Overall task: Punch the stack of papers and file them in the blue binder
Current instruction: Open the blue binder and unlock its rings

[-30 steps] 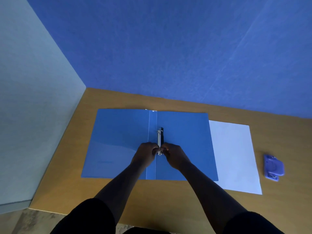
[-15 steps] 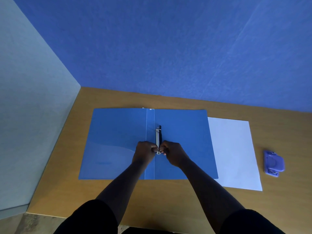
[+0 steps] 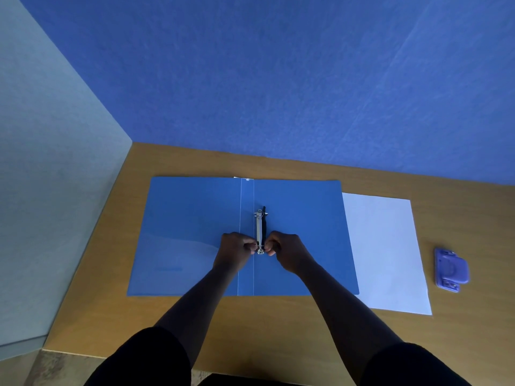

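The blue binder lies open flat on the wooden table, spine running away from me. Its metal ring mechanism sits just right of the spine. My left hand and my right hand pinch the near ring of that mechanism from either side, fingers curled. The white stack of papers lies flat to the right of the binder, its left edge tucked under the binder's right cover. A purple hole punch rests further right.
The wooden table ends at a blue wall behind and a pale grey wall on the left. Its near edge runs just in front of my sleeves. Floor shows at the bottom left.
Both hands stay pinched on the near ring. The view has shifted slightly, and the far ring now looks parted.
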